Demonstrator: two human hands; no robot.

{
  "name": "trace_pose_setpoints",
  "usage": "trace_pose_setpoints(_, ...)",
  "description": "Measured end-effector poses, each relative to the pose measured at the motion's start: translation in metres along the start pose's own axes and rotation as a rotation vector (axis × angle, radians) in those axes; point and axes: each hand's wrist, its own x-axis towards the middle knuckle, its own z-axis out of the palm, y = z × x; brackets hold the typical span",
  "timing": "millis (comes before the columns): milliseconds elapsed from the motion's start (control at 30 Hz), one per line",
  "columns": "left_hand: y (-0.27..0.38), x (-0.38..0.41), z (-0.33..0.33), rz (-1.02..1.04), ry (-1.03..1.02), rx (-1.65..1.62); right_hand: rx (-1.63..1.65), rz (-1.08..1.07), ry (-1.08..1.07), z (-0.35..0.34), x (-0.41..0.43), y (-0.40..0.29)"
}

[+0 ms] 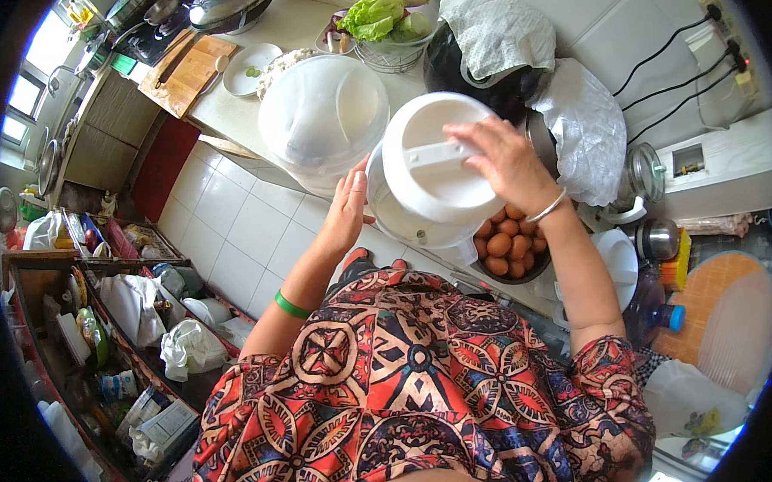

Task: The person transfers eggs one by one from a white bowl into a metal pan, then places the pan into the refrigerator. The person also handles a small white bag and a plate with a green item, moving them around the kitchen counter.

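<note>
My right hand holds a round white plastic lid by the bar handle across its recessed top. The lid is tilted and overlaps a translucent plastic container, hiding most of its inside. Against that container's left side lies my left hand, its fingers extended and not wrapped around anything visible. Just beyond my left fingertips stands a large translucent domed cover, with something pale under it. Brown eggs fill a dark round bowl to the right of the container.
Along the counter are a wooden cutting board, a white plate and a wire basket of vegetables. A dark cloth-topped appliance stands behind the lid. Power cords hang at right. Cluttered open compartments lie left.
</note>
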Motion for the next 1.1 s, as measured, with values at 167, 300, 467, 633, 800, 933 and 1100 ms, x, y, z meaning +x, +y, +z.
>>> trace_pose_setpoints(167, 0.000, -0.003, 0.001, -0.019, 0.013, -0.042, 0.050, -0.001, 0.021, 0.018, -0.011, -0.016)
trace_pose_setpoints(300, -0.007, 0.000, 0.005, 0.178, 0.087, 0.135, 0.041, 0.020, 0.014, 0.021, -0.013, -0.025)
trace_pose_setpoints(467, 0.001, 0.000, 0.007, 0.206, 0.031, -0.021, 0.103, 0.054, 0.012, 0.029, -0.016, -0.026)
trace_pose_setpoints(633, -0.002, 0.007, 0.008, 0.209, -0.051, -0.102, 0.134, 0.144, -0.008, 0.046, -0.024, -0.017)
trace_pose_setpoints(800, 0.009, 0.014, 0.017, 0.029, -0.090, -0.194, 0.172, 0.202, 0.023, 0.053, -0.031, -0.015)
trace_pose_setpoints(933, -0.002, 0.021, 0.018, 0.035, -0.086, -0.243, 0.038, 0.309, 0.440, 0.052, -0.048, -0.033)
trace_pose_setpoints(1100, -0.012, 0.017, 0.030, 0.058, 0.003, -0.311, 0.493, 0.692, 0.291, 0.059, -0.107, -0.066)
